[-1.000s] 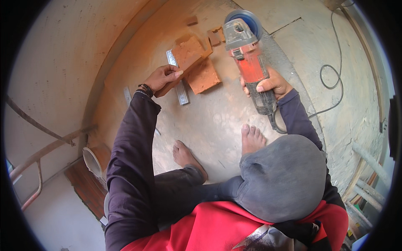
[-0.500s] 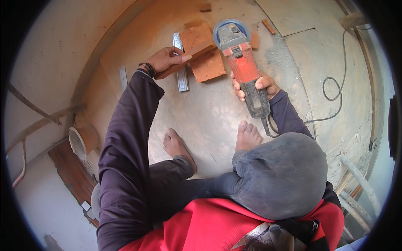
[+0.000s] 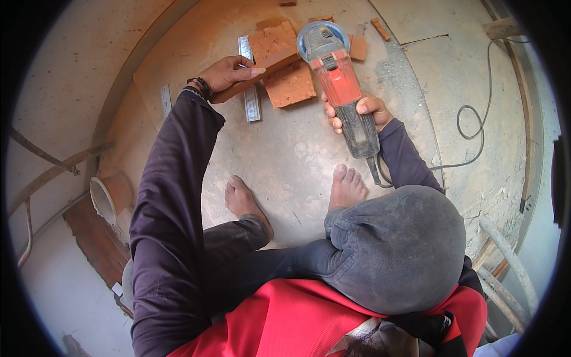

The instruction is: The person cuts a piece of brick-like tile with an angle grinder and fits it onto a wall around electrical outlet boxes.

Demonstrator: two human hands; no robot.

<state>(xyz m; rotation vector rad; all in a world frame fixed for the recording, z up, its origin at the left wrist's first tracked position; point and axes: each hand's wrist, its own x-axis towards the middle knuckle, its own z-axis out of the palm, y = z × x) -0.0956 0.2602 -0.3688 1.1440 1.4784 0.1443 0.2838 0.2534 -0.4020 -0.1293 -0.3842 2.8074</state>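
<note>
My left hand (image 3: 231, 75) is closed around a long, narrow reddish-brown strip of tile (image 3: 277, 61), with the thumb along its upper edge. The strip slants across two rough orange terracotta pieces (image 3: 290, 86) on the dusty floor. With its fingers wrapped around the black rear body, my right hand (image 3: 361, 113) grips a red and black angle grinder (image 3: 340, 83). Its round blue-rimmed disc (image 3: 306, 37) is at the far end, close to the strip's far tip; whether they touch I cannot tell. A silver metal bar (image 3: 252, 105) lies partly beneath the strip.
Small terracotta offcuts (image 3: 380, 29) lie beyond the grinder. A second metal strip (image 3: 166, 100) is at the left, and a bucket-like container (image 3: 111, 196) lies farther left. The grinder's black cord (image 3: 476, 137) loops over the floor at the right. Pale poles (image 3: 509, 260) stand at the lower right.
The whole view has shifted slightly, so the floor things sit a little higher and farther left. Both hands keep their holds, with little visible movement against the terracotta pieces.
</note>
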